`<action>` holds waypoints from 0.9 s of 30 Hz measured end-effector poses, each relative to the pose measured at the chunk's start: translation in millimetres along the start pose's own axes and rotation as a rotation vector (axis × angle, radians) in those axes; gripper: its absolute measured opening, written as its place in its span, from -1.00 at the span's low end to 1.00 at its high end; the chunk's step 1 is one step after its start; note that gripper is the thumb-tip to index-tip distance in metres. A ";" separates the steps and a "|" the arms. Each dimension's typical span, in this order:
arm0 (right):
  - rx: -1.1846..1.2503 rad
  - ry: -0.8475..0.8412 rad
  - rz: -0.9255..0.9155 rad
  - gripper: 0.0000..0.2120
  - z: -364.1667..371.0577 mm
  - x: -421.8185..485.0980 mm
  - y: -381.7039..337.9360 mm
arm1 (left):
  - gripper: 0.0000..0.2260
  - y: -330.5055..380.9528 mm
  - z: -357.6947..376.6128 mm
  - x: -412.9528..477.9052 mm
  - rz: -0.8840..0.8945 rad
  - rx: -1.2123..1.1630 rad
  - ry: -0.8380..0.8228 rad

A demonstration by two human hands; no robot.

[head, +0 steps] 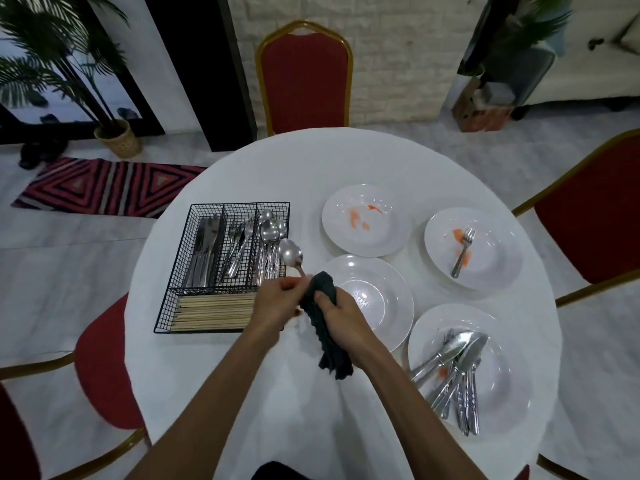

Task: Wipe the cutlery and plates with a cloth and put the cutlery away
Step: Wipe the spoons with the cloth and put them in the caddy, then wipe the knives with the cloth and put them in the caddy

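While the left hand [277, 303] pinches the handle of a spoon [291, 255], the right hand [341, 315] is closed around a dark cloth [323, 317] that wraps the lower part of that handle. The spoon's bowl points up and away from the person, just beside the right edge of the wire basket [221, 265] on the round white table [277, 174]. The loose end of the cloth hangs down toward the person, below the right wrist.

The basket holds knives [204, 249] in its left slot, forks [239, 247] in the middle one and more spoons [272, 233] on the right — with chopsticks [214, 311] lying crosswise in the long front section.

Four white plates sit to the right of the basket. The nearest to the hands, the clean plate [374, 292], lies partly under the right hand. The far plate [367, 220] carries orange smears. The plate at the right [491, 265] has a smear and a single fork [462, 252] lying in it. The near plate [498, 375] holds a pile of cutlery [457, 372] — spoons, knives and forks heaped together, with an orange smear under them.

Red chairs [304, 74] with gold frames stand around the table.
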State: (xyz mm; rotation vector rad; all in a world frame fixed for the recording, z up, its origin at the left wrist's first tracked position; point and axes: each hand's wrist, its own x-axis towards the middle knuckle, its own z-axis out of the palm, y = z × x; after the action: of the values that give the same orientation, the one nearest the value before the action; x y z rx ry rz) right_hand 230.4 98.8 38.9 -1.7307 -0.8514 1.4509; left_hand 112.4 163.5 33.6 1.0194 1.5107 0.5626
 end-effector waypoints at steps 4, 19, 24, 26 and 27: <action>-0.083 -0.079 0.036 -0.78 2.5 9.5 -0.7 | -0.87 -2.5 -6.5 34.5 -0.054 -0.036 0.045; 0.181 0.203 0.224 -0.78 -36.6 -1.5 45.5 | -0.81 3.7 -28.4 102.0 0.275 0.862 -0.002; 0.310 0.398 0.234 -0.73 -67.2 -17.6 62.0 | -0.84 -32.6 61.0 20.4 0.295 0.750 -0.327; 0.365 0.498 0.259 -0.73 -84.2 -32.6 80.5 | -0.83 -49.7 99.0 -10.3 0.304 0.783 -0.427; 0.389 0.538 0.266 -0.74 -93.7 -40.6 89.4 | -0.82 -56.4 116.8 -23.3 0.316 0.803 -0.448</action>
State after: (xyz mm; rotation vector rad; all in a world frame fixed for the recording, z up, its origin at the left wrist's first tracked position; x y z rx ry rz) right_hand 320.5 7.3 -5.0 -1.8359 -0.0509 1.1225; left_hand 206.9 92.8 -24.9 1.8789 1.1717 -0.1048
